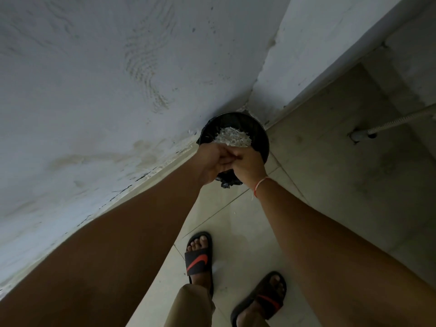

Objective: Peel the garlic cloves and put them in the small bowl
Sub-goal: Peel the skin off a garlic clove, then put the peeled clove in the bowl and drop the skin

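My left hand (212, 162) and my right hand (247, 167) are pressed together, fingers meeting, right above the near rim of a black bin (260, 135) that stands in the corner of the room. A heap of white garlic peels (232, 138) lies inside the bin, just beyond my fingers. My fingers overlap and hide whatever lies between my palms. A red thread bracelet (259, 185) circles my right wrist. No garlic cloves or small bowl are in view.
The bin has a black liner bag (227, 181) and stands against a stained white wall (94, 90) on the left. Pale floor tiles (247, 232) run underneath. My feet in black sandals (199, 258) stand close behind. A hose (401, 120) runs along the right wall.
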